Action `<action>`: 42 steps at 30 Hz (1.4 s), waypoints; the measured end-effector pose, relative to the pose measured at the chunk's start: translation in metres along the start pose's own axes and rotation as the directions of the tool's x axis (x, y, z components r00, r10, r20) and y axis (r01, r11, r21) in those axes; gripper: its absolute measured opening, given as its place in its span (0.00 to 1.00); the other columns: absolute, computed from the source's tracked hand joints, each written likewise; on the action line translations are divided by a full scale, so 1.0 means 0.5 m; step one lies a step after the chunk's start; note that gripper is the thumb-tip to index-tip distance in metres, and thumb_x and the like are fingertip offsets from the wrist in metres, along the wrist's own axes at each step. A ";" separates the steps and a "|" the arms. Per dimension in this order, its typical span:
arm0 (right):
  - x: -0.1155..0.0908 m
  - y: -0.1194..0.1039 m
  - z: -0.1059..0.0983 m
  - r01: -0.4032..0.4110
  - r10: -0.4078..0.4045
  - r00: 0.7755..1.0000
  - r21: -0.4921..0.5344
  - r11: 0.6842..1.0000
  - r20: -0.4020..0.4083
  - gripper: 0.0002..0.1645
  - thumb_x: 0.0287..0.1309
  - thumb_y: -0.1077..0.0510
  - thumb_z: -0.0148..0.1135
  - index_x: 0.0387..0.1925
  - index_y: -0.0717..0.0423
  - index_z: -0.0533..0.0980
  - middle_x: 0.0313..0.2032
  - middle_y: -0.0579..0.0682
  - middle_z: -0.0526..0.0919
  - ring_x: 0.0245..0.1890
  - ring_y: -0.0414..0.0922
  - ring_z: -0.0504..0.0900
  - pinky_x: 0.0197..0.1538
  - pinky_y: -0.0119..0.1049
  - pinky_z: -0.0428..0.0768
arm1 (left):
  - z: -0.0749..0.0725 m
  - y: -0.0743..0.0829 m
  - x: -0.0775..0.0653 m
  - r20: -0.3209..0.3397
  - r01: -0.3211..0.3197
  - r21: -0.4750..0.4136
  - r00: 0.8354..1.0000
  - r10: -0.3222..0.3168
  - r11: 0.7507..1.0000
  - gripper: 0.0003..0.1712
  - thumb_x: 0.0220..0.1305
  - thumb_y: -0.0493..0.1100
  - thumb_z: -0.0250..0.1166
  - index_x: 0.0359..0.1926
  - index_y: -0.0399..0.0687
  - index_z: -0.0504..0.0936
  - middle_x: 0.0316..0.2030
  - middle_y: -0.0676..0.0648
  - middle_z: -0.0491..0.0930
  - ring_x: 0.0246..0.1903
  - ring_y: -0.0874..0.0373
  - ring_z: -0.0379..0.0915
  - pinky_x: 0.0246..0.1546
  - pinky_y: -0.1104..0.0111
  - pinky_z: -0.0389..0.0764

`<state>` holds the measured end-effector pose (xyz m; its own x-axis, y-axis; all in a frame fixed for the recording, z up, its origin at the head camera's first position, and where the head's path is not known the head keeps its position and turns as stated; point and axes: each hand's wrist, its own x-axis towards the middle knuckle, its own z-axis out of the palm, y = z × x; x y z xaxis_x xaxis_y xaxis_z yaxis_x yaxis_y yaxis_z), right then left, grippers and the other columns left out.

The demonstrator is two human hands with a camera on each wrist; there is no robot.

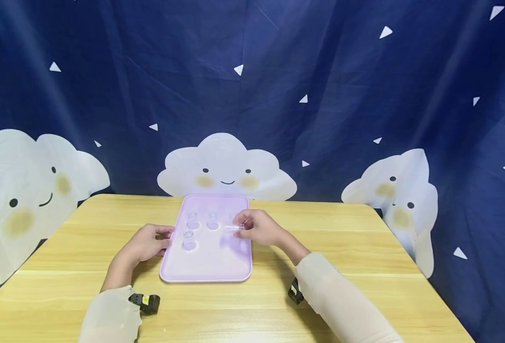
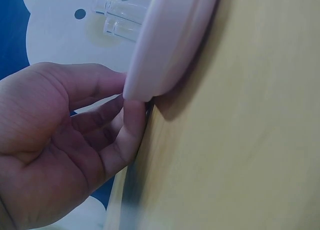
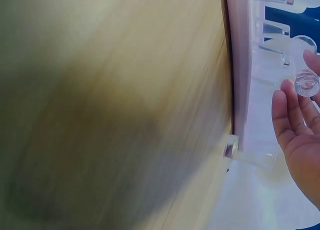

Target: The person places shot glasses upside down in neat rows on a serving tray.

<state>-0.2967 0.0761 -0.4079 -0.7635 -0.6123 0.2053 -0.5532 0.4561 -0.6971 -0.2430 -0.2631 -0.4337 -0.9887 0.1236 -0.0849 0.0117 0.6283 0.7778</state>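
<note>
My left hand [image 1: 149, 242] grips the left rim of a pale purple tray [image 1: 205, 271], with fingers above and below the edge in the left wrist view. Over the tray's right side, my right hand [image 1: 261, 227] pinches a small clear cup [image 1: 233, 227] between thumb and fingers. That cup lies sideways in the grasp; its round end [image 3: 306, 84] shows in the right wrist view. Several similar clear cups stand on the tray, among them a back left cup [image 1: 193, 220], a back middle cup [image 1: 212, 220] and a nearer left cup [image 1: 188, 240].
The tray lies on a light wooden table [image 1: 329, 295], its far end close to the table's back edge. A dark blue curtain [image 1: 269, 109] with clouds and white triangles hangs behind. Black wrist cameras [image 1: 146, 303] sit at both cuffs.
</note>
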 end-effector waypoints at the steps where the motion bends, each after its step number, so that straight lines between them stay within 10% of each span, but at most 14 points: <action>1: 0.001 0.000 0.002 0.001 -0.001 1.000 0.002 1.000 0.000 0.16 0.57 0.62 0.74 0.46 0.63 0.82 0.38 0.52 0.85 0.31 0.37 0.78 0.38 0.28 0.80 | 0.000 0.000 0.000 -0.001 0.000 0.000 1.000 0.000 1.000 0.24 0.68 0.29 0.60 0.64 0.25 0.75 0.53 0.29 0.80 0.42 0.50 0.80 0.38 0.63 0.88; 14: 0.019 -0.025 0.016 0.004 -0.005 1.000 0.015 1.000 0.014 0.17 0.58 0.64 0.73 0.48 0.66 0.81 0.47 0.62 0.86 0.30 0.37 0.78 0.35 0.27 0.79 | 0.000 -0.003 0.000 0.003 -0.002 -0.011 1.000 0.002 1.000 0.25 0.68 0.29 0.60 0.64 0.25 0.74 0.54 0.29 0.79 0.43 0.50 0.80 0.38 0.63 0.88; 22: 0.028 -0.039 0.024 0.015 -0.015 1.000 -0.014 1.000 0.004 0.16 0.57 0.63 0.73 0.48 0.63 0.83 0.29 0.47 0.80 0.28 0.36 0.74 0.35 0.27 0.75 | -0.001 -0.003 0.002 0.005 -0.003 -0.020 1.000 0.003 1.000 0.25 0.68 0.29 0.60 0.64 0.24 0.74 0.54 0.28 0.79 0.43 0.50 0.80 0.38 0.62 0.88; 42: 0.057 -0.069 0.075 -0.030 0.031 0.999 -0.020 0.999 0.025 0.19 0.54 0.67 0.73 0.50 0.64 0.83 0.36 0.47 0.84 0.33 0.35 0.78 0.40 0.26 0.79 | -0.005 0.002 -0.001 0.004 -0.005 -0.002 1.000 0.005 1.000 0.24 0.68 0.30 0.60 0.64 0.25 0.75 0.54 0.29 0.80 0.41 0.51 0.80 0.37 0.63 0.87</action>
<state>-0.2867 0.0185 -0.4037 -0.7716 -0.6140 0.1662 -0.5364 0.4876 -0.6888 -0.2427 -0.2645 -0.4315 -0.9880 0.1303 -0.0833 0.0169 0.6261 0.7796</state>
